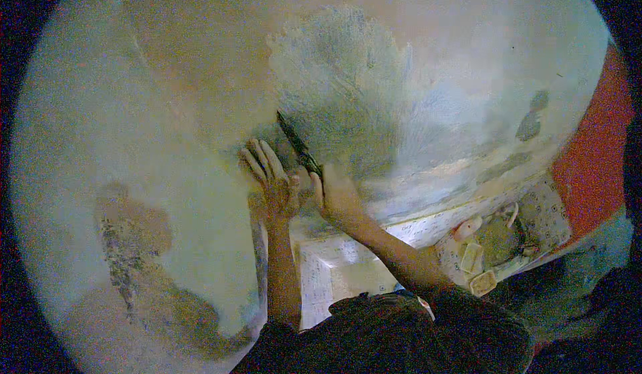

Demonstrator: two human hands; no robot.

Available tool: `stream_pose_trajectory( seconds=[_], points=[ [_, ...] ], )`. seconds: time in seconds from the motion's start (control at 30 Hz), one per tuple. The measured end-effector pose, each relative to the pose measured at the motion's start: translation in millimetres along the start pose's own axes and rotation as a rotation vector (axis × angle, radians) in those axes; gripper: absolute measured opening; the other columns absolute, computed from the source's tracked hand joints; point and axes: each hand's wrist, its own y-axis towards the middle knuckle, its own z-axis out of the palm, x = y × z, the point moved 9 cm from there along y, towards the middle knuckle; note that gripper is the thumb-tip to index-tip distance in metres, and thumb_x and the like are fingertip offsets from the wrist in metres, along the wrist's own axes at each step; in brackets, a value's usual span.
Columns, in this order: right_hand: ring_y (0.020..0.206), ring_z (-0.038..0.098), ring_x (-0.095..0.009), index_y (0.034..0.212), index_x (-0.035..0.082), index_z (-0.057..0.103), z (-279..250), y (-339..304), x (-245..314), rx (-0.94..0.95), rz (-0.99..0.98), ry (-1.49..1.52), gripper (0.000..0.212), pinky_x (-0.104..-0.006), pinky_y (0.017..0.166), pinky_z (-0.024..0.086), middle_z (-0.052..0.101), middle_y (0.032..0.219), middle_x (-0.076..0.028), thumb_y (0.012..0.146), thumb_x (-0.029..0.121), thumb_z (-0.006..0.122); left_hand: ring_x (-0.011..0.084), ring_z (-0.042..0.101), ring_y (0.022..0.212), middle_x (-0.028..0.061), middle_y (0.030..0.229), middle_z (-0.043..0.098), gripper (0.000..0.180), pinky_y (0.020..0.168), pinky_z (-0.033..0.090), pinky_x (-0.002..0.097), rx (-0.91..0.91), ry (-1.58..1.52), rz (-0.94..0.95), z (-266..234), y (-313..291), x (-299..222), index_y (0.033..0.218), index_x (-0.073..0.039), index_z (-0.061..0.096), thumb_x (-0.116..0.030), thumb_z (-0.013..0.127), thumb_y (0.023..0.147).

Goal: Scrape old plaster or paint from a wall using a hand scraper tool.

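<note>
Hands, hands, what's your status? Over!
Right hand gripping dark tool. Left hand open, close beside it. Tool slanting by grey wall patch. Nothing seen blocking tip.

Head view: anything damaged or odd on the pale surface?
Yes. Left of and below the left hand, a brownish patch with dark specks; dark blotches near the right edge. Both break the paler surface; stain or damage, can't tell.

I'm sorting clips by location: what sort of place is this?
Probably a room indoors, perhaps in a home, though the grainy picture leaves that unsure. A large, pale, blotchy surface, seemingly a wall, fills most of the view; toward the lower right, a patterned ledge holds small soap-like blocks.
</note>
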Motion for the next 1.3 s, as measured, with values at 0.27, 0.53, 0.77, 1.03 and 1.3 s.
stream_pose_trajectory(
  seconds=[0.27,0.53,0.77,1.03,1.3],
  points=[
    [0.057,0.051,-0.043,0.084,0.001,0.043,-2.1,-9.8,9.3,-0.110,0.007,-0.052,0.020,-0.0484,0.050,0.040,0.051,0.066,-0.024,0.087,0.020,0.046,0.0438,0.001,0.130,0.0258,0.141,0.006,0.081,0.105,0.000,0.0520,-0.060,-0.175,0.059,-7.2,-5.5,5.9,0.132,0.012,0.011,-0.050,0.029,0.083],
    [0.053,0.051,-0.043,0.086,0.001,0.044,14.2,-3.5,15.4,-0.104,0.044,0.013,0.018,-0.0478,0.047,0.039,0.052,0.060,-0.023,0.087,0.019,0.046,0.0438,0.009,0.129,0.0257,0.140,0.010,0.079,0.106,0.008,0.0500,0.005,0.078,0.048,-3.7,-8.0,7.0,0.132,0.010,0.012,-0.048,0.033,0.082],
    [0.055,0.052,-0.042,0.088,0.002,0.045,9.8,-9.4,20.8,-0.049,0.122,-0.156,0.016,-0.0489,0.048,0.038,0.054,0.065,-0.023,0.088,0.018,0.045,0.0427,0.009,0.129,0.0226,0.142,0.010,0.076,0.106,0.011,0.0484,0.141,0.147,0.062,-20.3,-8.0,11.1,0.134,0.007,0.012,-0.038,0.044,0.081],
    [0.057,0.052,-0.043,0.087,0.002,0.044,7.6,-17.0,17.3,-0.054,0.143,0.015,0.018,-0.0493,0.050,0.039,0.054,0.065,-0.024,0.088,0.019,0.044,0.0425,0.010,0.129,0.0213,0.142,0.009,0.073,0.106,0.014,0.0480,0.054,0.012,0.102,-13.3,-10.2,13.4,0.134,0.007,0.007,-0.026,0.043,0.080],
    [0.055,0.053,-0.041,0.085,0.002,0.046,12.4,-6.6,31.6,-0.165,-0.038,-0.058,0.022,-0.0468,0.049,0.040,0.054,0.064,-0.021,0.089,0.023,0.043,0.0431,0.012,0.129,0.0200,0.142,0.012,0.068,0.105,0.015,0.0479,0.014,0.036,0.083,-18.5,-7.4,11.7,0.135,0.004,0.013,-0.029,0.042,0.082]
  ],
)
